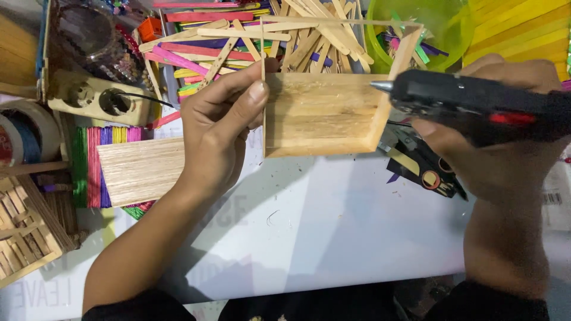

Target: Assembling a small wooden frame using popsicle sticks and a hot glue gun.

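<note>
Closest to you, your right hand [505, 148] is wrapped tight around a black hot-glue gun with a red trigger [482, 107], fingers curled under its body. The gun lies almost level, its long axis running right to left, and its metal nozzle [380, 86] points straight away from that grip toward your other hand. The tip sits right at the upper right edge of the open box built of pale wooden craft sticks [324, 113], touching it or just short of it; you cannot tell which from here.

Your left hand [223, 128] holds the opposite side of that box, thumb pressed on its front face and fingers pinching the left wall, so the box spans the gap between your two grips, above the white table sheet [309, 220].

Left of and just below the left grip lies a flat panel of pale sticks [140, 169] over a coloured stick mat [89, 166]. Beyond the box, a loose heap of plain and coloured craft sticks [250, 41] and a translucent green plastic bowl [449, 21].
</note>
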